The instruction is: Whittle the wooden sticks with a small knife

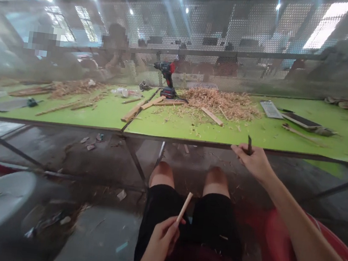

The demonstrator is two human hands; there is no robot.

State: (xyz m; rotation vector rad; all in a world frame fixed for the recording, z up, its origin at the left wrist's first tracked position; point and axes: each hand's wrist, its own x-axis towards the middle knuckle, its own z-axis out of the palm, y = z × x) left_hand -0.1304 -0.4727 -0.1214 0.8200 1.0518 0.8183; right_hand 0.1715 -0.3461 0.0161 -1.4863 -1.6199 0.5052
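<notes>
My left hand (163, 236) is low over my lap, its fingers closed around a pale wooden stick (185, 207) that points up and forward. My right hand (253, 158) is at the front edge of the green table (168, 126), closed on a short dark knife-like tool (249, 144) whose tip sticks up. Its exact kind is hard to make out, as the fingers cover most of it. The stick and the tool are well apart.
Curly wood shavings (224, 103) lie across the table beside a cordless drill (165, 78). Around them are wood strips (212, 116), a dark flat block (302, 121) and a pale packet (271, 109). Mesh screening (201, 32) rises behind. Red stool (286, 246) at right; people sit beyond.
</notes>
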